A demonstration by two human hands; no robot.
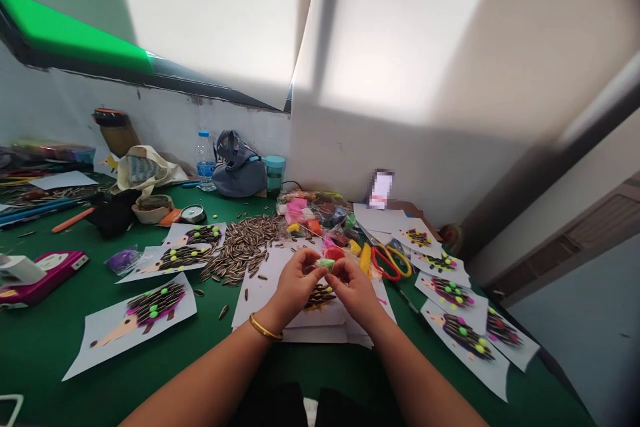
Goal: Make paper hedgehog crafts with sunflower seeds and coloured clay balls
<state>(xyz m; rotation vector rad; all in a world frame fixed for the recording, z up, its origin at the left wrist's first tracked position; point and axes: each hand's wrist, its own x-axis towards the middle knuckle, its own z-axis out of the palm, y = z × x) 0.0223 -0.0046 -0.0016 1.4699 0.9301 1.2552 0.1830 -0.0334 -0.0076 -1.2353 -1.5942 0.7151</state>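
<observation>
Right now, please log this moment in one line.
left hand: holds green piece; right hand: at green piece; below: seed-decorated picture; nearby: striped seeds

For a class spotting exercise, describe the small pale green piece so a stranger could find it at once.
On the dark green table, find the stacked white paper sheets in the middle. Over them, the bare left hand and bare right hand meet at the small pale green piece. Unlike the round green dots on the white-paper hedgehog pictures, it is held in fingertips.
</observation>
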